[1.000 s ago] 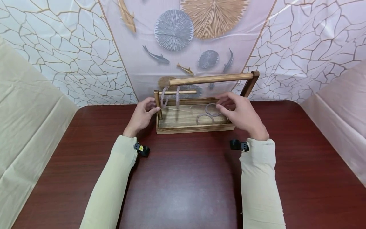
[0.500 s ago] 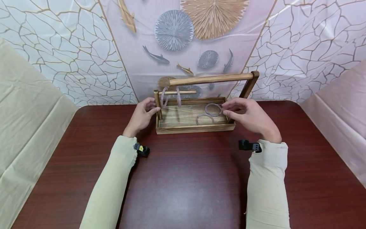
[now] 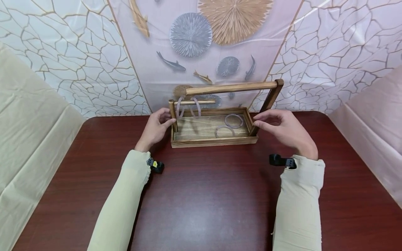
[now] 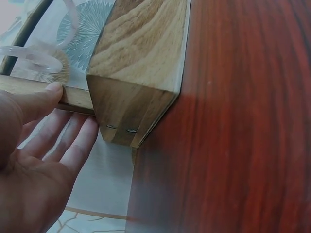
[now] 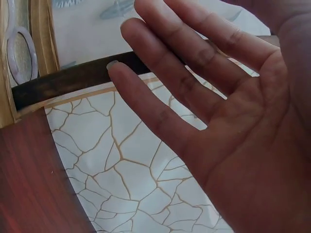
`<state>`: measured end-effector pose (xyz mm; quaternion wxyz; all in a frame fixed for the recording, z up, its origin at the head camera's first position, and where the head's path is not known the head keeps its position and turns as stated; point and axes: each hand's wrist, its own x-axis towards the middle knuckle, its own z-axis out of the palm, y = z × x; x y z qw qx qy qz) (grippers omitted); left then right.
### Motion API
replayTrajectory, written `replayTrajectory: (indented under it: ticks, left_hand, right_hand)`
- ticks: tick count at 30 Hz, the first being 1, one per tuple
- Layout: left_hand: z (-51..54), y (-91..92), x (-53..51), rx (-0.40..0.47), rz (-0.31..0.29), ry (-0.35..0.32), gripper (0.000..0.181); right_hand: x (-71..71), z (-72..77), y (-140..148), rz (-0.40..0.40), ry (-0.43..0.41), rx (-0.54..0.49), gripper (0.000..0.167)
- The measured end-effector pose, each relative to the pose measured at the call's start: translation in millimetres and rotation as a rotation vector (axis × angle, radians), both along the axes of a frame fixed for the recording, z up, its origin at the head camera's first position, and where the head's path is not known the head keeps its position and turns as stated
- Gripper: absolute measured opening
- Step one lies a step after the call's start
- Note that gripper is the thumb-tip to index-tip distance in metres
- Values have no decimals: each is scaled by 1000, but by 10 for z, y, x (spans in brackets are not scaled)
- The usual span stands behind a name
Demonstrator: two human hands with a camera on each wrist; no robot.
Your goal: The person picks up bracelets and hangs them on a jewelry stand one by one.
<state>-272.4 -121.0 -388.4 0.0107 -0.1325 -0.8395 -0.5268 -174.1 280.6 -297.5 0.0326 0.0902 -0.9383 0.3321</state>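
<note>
A wooden rack has a shallow tray base, a short bar on a left post and a long bar on a tall right post. My left hand pinches the left post between thumb and fingers. Two pale lilac bangles hang from the short bar, a left bangle and a right bangle. On the tray floor lie an upper bangle and a lower bangle. Beside the tall right post is my right hand, its fingers loosely extended and holding nothing.
The rack stands near the back edge of a dark red-brown table. Behind it hangs a patterned cloth. Pale fabric panels border the sides. The long bar extends leftward above the tray.
My right hand has moved right, from over the lying bangles to beside the tall post. The right hanging bangle has turned on its bar. My left hand has stayed at the left post.
</note>
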Motion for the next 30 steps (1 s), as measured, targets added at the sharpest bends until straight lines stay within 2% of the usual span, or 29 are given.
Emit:
replayTrajectory:
  ticks: [5,9,13,18,25,30]
  left_hand:
    - [33,23,44,-22,15,17,34]
    - [42,46,110,-33,39,7,38]
    - [25,71,177,1,65,-1,39]
    - [33,52,253,25,74,19,36]
    - [106,-21,371,-35,61,43,24]
    - [161,-37,459,-134,57,69,20]
  right_hand:
    - [7,-30,55,-22,1,-12,35]
    - [-13,-74,106,-43,5,-60,31]
    - [-50,-125,146,-67,11,-100,29]
    - [-93,-203,178,-103,46,-157,28]
    - [-174,-345,241,-125,73,-243,25]
    - [-203,-398,266,-97,79,-275,27]
